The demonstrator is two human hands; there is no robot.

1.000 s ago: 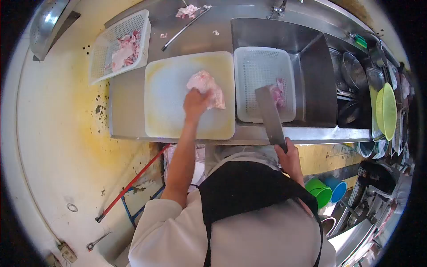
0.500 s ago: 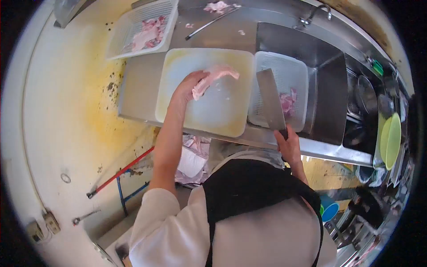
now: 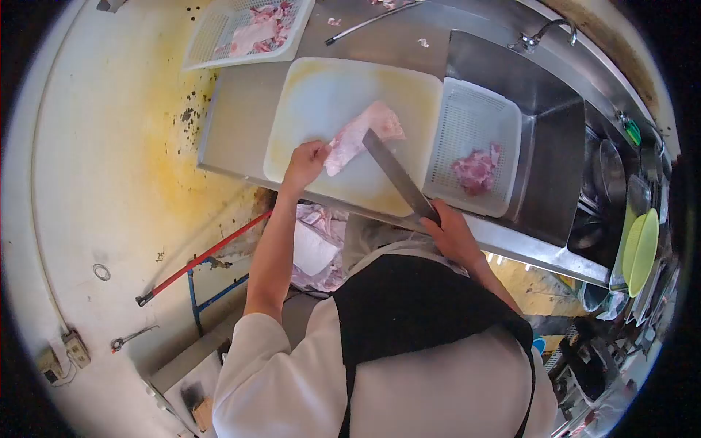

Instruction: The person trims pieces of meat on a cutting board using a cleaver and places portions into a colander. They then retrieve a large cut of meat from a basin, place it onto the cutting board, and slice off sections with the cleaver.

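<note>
Head view, the only one. Slab of meat [image 3: 365, 135] lies on the white cutting board [image 3: 314, 95], set on the steel desk [image 3: 237, 124]. Its long axis runs aslant: near end to the person's left, far end ahead and to the right. From the left hand [image 3: 307, 164] it extends forward and rightward; from the right hand [image 3: 449, 226] it lies ahead and to the left. Left hand is the nearer, right at the slab's near left end; right hand well apart from the meat, reaching it only by way of the blade.

Left hand: fingers curled in, knuckles up, at the slab's edge. Cannot tell whether they pinch the meat or only rest against it.

Right hand: closed round the handle of a broad cleaver [image 3: 398, 174], near the desk's front edge. Blade points forward and left, crossing the slab's long axis; its tip overlaps the slab's right side. Contact between tip and meat not certain from above.

Around: to the right of the board, a perforated white basket [image 3: 475, 109] with cut meat pieces [image 3: 476, 171] in it. Beyond the board, to the left, a second basket [image 3: 204, 44], also holding meat.
</note>
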